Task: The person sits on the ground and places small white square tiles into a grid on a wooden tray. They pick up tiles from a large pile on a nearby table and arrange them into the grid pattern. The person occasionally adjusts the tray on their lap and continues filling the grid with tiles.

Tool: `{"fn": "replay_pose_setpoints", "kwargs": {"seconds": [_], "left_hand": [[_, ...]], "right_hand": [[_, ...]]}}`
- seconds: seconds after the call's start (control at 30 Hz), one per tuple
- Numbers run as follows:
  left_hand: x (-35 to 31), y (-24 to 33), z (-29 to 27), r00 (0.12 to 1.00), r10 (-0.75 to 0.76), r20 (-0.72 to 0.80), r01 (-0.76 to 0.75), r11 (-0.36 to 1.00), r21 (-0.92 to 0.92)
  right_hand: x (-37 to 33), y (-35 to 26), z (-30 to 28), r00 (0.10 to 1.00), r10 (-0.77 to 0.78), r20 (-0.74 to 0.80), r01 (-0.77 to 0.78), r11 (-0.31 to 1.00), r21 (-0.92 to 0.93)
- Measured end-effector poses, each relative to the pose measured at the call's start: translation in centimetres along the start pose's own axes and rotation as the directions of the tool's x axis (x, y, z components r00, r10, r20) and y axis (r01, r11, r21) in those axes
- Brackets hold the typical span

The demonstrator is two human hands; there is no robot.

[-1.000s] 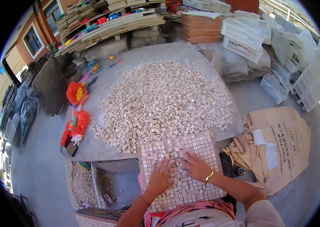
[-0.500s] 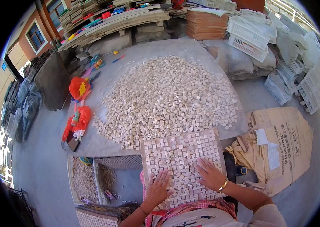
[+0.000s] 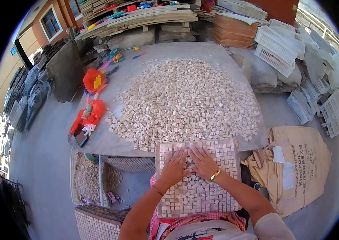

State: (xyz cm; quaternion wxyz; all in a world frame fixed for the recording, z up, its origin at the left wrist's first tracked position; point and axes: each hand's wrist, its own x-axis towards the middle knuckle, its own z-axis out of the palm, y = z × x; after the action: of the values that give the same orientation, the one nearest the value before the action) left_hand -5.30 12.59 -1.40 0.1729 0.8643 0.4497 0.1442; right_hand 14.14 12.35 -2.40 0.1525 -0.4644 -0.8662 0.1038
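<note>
From my end, thru the head cam, I've got both hands flat on the board [image 3: 230,170], fingertips up toward its 12 o'clock edge. L hand [image 3: 173,166] leans in toward 1, R hand [image 3: 204,163] toward 11, so the tips almost meet & make a tent shape. Fingers are out straight, a bit apart, nothing pinched. Can't tell how hard they push. Flat hands prob work b/c they cover lots of small bits at once.

The board looks to lie on the lap, its 6 o'clock edge by the checked cloth [image 3: 201,218], prob so both arms reach it w/o a stretch. Its little squares sit in neat rows near the sides; loose tiles [image 3: 195,188] lie jumbled in the middle, in the gap btwn the hands & down toward 6.

Just past the board, at 12, is the big tile pile [image 3: 189,104] on the grey surface [image 3: 107,146], prob put there to be close by. At 10, red bags [image 3: 94,112] & a dark flat thing [image 3: 80,138] sit at the side, apart from the pile. At 9 there's a white crate [image 3: 73,176] w/ more bits in it, at 8 a stack of boards [image 3: 97,226], at 3 a tan sack [image 3: 305,170] lying flat.
</note>
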Motion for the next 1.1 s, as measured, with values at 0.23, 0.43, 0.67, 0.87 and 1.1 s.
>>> {"fn": "replay_pose_setpoints", "kwargs": {"seconds": [0.23, 0.43, 0.67, 0.87, 1.1], "left_hand": [[-4.7, 2.4, -0.3, 0.988, 0.078, 0.133, -0.094, 0.989, 0.118], [-0.3, 0.8, 2.4, 0.988, -0.079, -0.135, 0.112, 0.959, 0.260], [-2.0, 2.4, 0.9, 0.986, -0.151, -0.063, 0.159, 0.977, 0.139], [-9.3, 3.7, -1.2, 0.942, -0.318, -0.111, 0.282, 0.924, -0.258], [-12.8, 4.6, -1.0, 0.931, -0.347, -0.115, 0.286, 0.888, -0.361]], "right_hand": [[-4.8, -0.6, -3.1, 0.988, -0.044, 0.145, 0.048, 0.999, -0.020], [-1.8, 1.2, -2.0, 0.989, 0.041, -0.144, -0.049, 0.998, -0.049], [5.0, 4.0, -1.1, 0.938, 0.111, -0.327, -0.117, 0.993, 0.001], [4.7, 3.6, -2.5, 0.979, 0.180, -0.097, -0.172, 0.982, 0.083], [7.8, 4.2, -3.5, 0.985, 0.138, -0.099, -0.118, 0.975, 0.190]]}}
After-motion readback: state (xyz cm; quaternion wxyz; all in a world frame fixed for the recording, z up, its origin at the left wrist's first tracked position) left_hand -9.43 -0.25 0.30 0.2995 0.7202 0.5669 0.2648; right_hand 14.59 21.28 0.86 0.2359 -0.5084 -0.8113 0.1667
